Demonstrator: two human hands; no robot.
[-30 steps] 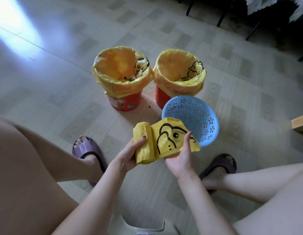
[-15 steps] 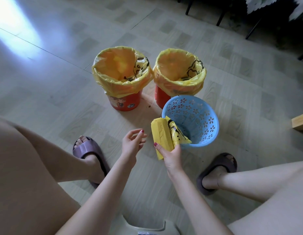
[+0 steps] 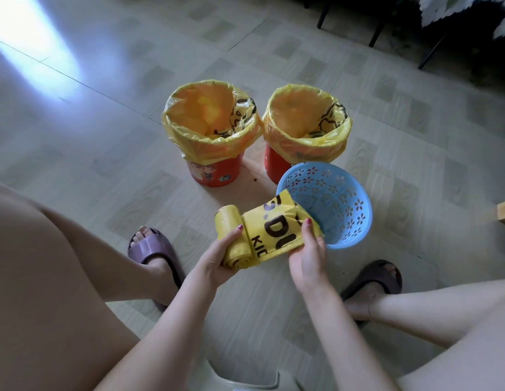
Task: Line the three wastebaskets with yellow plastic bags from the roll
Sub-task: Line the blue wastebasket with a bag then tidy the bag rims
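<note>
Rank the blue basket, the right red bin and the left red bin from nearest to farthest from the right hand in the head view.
1. Blue basket: just beyond the right hand.
2. Right red bin: behind the basket.
3. Left red bin: farther, off to the left.

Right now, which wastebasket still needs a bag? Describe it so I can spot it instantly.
On the tiled floor stand two red buckets, both lined in yellow. In front of the right one sits the blue wastebasket. It alone is unlined, with flower-shaped cutouts in its wall.
</note>
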